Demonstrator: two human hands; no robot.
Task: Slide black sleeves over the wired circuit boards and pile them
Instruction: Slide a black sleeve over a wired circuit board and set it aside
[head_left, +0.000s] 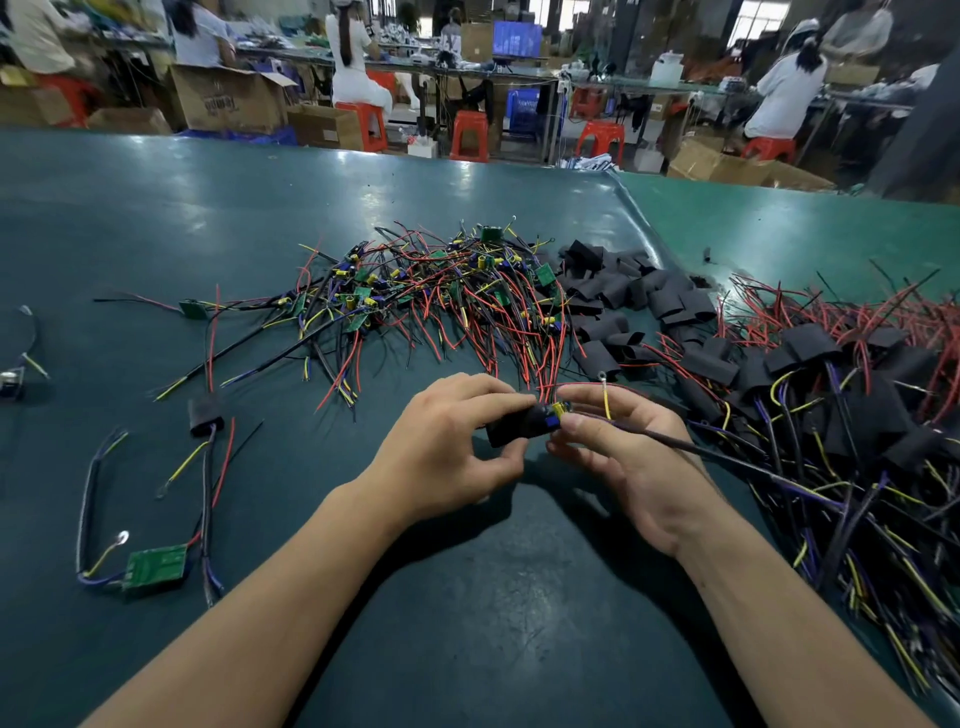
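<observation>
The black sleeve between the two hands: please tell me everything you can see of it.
The black sleeve is a short, flat, matte tube that looks like soft plastic. It is held above the green table, lying roughly level. The left hand pinches its left part between thumb and fingers. At its right opening a circuit board with yellow and blue parts is only partly inside, held by the right hand. Red wires run away from that end.

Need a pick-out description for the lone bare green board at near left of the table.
Start at the green table, near-left corner, left of the left hand. The bare green board lies flat, apart from the piles, with no black sleeve on it.
</observation>
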